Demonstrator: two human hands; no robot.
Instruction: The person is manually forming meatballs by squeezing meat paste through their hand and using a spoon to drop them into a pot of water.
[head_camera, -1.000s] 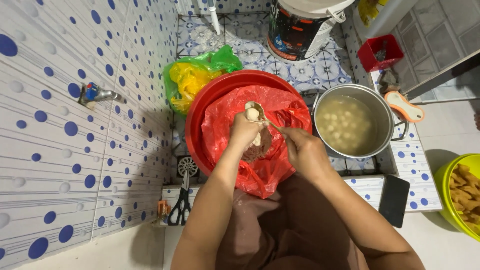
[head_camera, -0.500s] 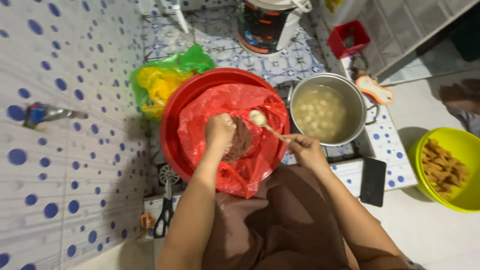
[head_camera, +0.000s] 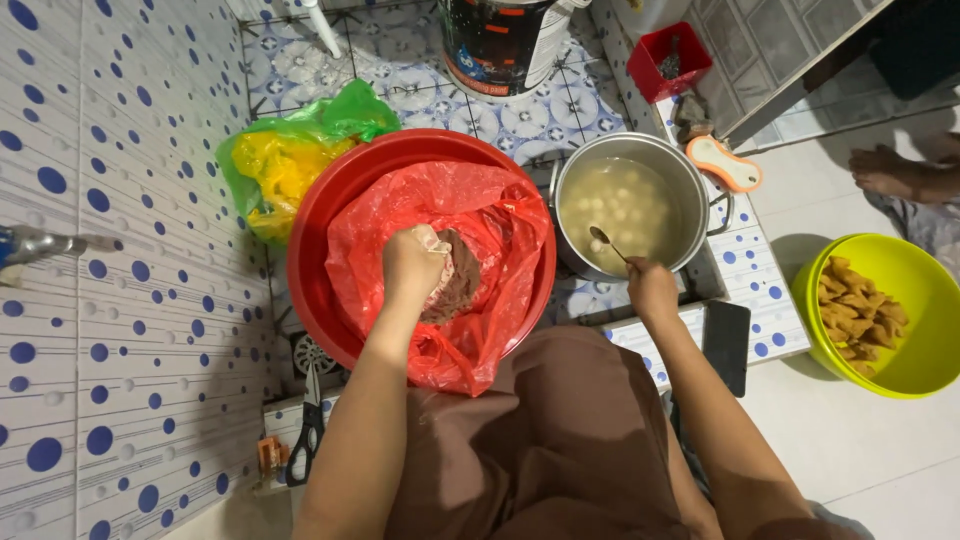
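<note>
A soft, sticky-looking lump of brownish paste (head_camera: 455, 275) is squeezed in the closed left hand (head_camera: 412, 262) over the red bag (head_camera: 500, 215), while a spoon (head_camera: 606, 242) is pinched by the right hand (head_camera: 652, 290) above the pot (head_camera: 690, 180) just ahead, probably best scooped at the paste's top.

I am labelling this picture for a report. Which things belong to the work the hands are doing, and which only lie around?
In use:
left hand squeezing brown paste
red plastic bag in red basin
right hand with spoon
steel pot of pale balls in liquid

Lying about:
scissors
green-yellow bag
yellow bowl of fried pieces
dark phone
small red box
</note>
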